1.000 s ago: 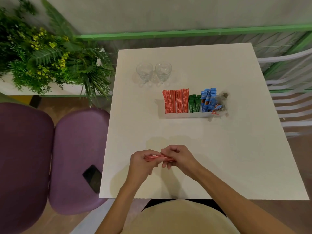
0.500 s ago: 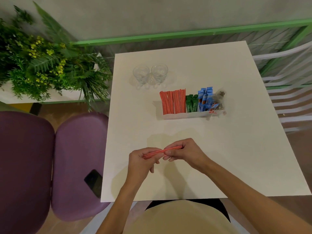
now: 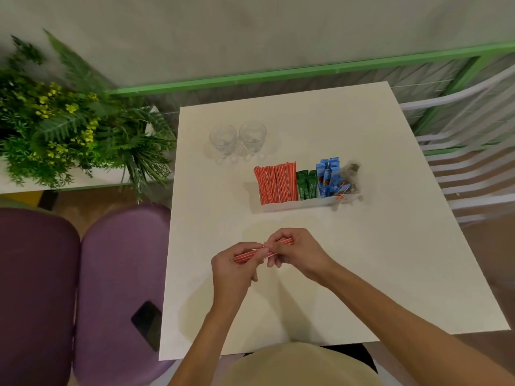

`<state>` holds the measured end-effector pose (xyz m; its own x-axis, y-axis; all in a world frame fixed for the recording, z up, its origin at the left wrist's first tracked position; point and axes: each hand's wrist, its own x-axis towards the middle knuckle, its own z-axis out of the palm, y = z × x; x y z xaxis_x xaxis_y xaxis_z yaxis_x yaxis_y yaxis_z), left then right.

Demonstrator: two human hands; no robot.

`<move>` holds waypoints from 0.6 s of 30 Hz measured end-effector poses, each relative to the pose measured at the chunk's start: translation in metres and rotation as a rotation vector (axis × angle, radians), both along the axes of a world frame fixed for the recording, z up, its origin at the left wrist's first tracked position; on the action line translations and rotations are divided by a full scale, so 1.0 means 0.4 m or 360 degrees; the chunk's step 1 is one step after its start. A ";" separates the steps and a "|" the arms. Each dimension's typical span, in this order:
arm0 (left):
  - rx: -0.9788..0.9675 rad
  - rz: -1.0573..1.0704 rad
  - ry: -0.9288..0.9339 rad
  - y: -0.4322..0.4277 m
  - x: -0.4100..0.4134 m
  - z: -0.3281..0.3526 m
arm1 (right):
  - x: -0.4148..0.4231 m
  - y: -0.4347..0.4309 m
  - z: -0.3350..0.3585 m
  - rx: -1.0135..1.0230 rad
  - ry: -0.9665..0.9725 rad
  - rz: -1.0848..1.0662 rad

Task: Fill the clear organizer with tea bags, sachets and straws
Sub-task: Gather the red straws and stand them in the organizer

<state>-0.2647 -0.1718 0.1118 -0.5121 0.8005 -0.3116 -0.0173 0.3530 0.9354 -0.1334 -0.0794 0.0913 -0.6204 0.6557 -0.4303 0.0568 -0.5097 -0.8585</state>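
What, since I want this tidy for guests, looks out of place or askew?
The tea bags at the right end of the clear organizer look messy: their tags seem to spill over its front wall. A phone lies on the seat of the purple chair.

White sq. table (image 3: 390,274), plain matte top, seen from above.

On top, far-left area: 2 clear glasses, left glass (image 3: 223,138) & right glass (image 3: 252,136), side by side, upright; touching or just apart, can't tell.

Clear organizer (image 3: 281,205) sits right of ctr, long side approx. parallel w/ near edge. Inside, L to R: red-white straws (image 3: 276,185), green sachets (image 3: 306,186), blue sachets (image 3: 327,176), tea bags (image 3: 351,176) (blurred).

Glasses behind-left of organizer, near but not touching.
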 end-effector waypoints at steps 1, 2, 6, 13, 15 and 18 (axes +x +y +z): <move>0.0022 -0.0020 -0.0011 0.011 0.001 0.000 | 0.002 0.020 0.003 0.0017 -0.0001 0.0010; 0.0050 -0.0061 0.0006 0.019 0.002 0.001 | 0.004 0.039 0.006 0.0036 -0.0003 0.0026; 0.0174 -0.0346 0.0374 0.051 -0.020 -0.025 | 0.011 0.121 0.023 0.0159 -0.0149 0.0145; 0.0147 -0.0601 0.0753 0.162 -0.052 -0.098 | -0.024 0.255 0.069 0.0529 -0.0475 0.0514; 0.0122 -0.0601 0.0736 0.196 -0.059 -0.115 | -0.041 0.302 0.079 0.0598 -0.0552 0.0583; 0.0074 -0.0547 0.0637 0.249 -0.068 -0.133 | -0.072 0.369 0.091 0.0733 -0.0689 0.0641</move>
<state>-0.2920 -0.0723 0.0586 -0.2892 0.9514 -0.1056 0.4539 0.2335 0.8599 -0.1624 0.0683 0.1276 -0.6882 0.5863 -0.4274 0.5444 0.0279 -0.8384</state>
